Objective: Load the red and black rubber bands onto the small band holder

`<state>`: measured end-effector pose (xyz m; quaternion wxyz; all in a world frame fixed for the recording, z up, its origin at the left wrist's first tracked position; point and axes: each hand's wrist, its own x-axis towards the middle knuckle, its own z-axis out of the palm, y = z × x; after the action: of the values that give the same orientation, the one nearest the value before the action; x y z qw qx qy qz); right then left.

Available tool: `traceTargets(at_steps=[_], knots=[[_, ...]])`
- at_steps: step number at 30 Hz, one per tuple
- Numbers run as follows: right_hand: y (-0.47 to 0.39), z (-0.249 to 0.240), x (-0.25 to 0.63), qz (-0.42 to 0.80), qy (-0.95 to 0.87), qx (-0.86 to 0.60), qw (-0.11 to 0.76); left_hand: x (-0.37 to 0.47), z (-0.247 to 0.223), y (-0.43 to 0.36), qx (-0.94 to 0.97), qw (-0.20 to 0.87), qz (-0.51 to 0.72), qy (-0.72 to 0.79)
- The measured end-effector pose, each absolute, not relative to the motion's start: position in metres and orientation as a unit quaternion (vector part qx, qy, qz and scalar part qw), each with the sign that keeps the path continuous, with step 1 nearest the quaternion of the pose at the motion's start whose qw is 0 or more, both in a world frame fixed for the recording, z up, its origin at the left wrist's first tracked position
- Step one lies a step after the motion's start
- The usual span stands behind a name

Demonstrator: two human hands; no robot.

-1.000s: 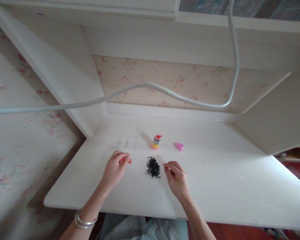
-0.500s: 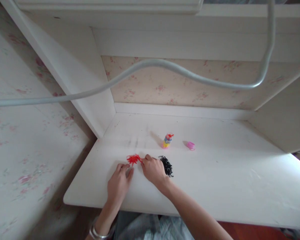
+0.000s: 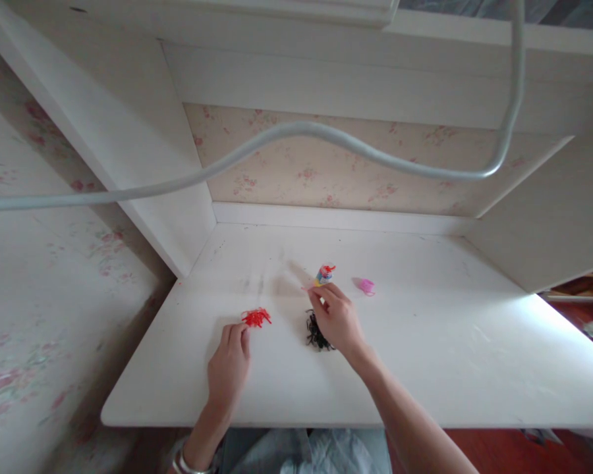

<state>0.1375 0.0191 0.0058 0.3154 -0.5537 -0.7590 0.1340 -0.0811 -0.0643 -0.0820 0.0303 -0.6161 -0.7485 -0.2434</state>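
My left hand (image 3: pixel 230 362) rests on the table at the near edge of a small heap of thin red bands (image 3: pixel 255 317), thumb and fingers drawn together. Whether a band is between its fingertips is too small to tell. My right hand (image 3: pixel 338 319) reaches over a heap of thin black bands (image 3: pixel 316 330) and hides part of it. Its fingers are pinched just in front of a small, colourfully labelled container (image 3: pixel 325 274) with red on top. A bit of pink (image 3: pixel 306 288) shows beside those fingertips; I cannot tell if it is held.
A small pink bundle of bands (image 3: pixel 366 286) lies right of the container. The white table (image 3: pixel 449 355) ends at a low back ledge, with side panels left and right. A pale, bent tube (image 3: pixel 296 128) crosses the view above the table.
My right hand has left the red heap and moved right and away from me, to the container. My left hand's thumb has closed towards its fingers. The view has shifted slightly.
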Motion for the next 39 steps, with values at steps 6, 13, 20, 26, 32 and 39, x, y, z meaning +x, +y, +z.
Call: traceTargets(at_steps=[6, 13, 20, 26, 32, 39], knots=[[0.052, 0.027, 0.175, 0.051, -0.723, -0.59, 0.356, -0.08, -0.083, -0.062, -0.607, 0.025, -0.251, -0.753], [0.068, 0.026, 0.175, 0.004, -0.758, -0.598, 0.259, -0.08, -0.084, -0.064, -0.604, 0.029, -0.26, -0.752], [0.063, 0.026, 0.177, 0.005, -0.756, -0.599, 0.263, -0.083, -0.088, -0.064, -0.605, 0.021, -0.284, -0.744], [0.061, 0.03, 0.181, -0.007, -0.75, -0.616, 0.243, -0.083, -0.087, -0.065, -0.606, 0.017, -0.282, -0.743], [0.061, 0.031, 0.184, -0.018, -0.745, -0.638, 0.195, -0.081, -0.087, -0.066, -0.611, 0.024, -0.276, -0.741], [0.056, 0.037, 0.176, -0.087, -0.764, -0.631, 0.107, -0.081, -0.087, -0.065, -0.617, 0.036, -0.273, -0.737]])
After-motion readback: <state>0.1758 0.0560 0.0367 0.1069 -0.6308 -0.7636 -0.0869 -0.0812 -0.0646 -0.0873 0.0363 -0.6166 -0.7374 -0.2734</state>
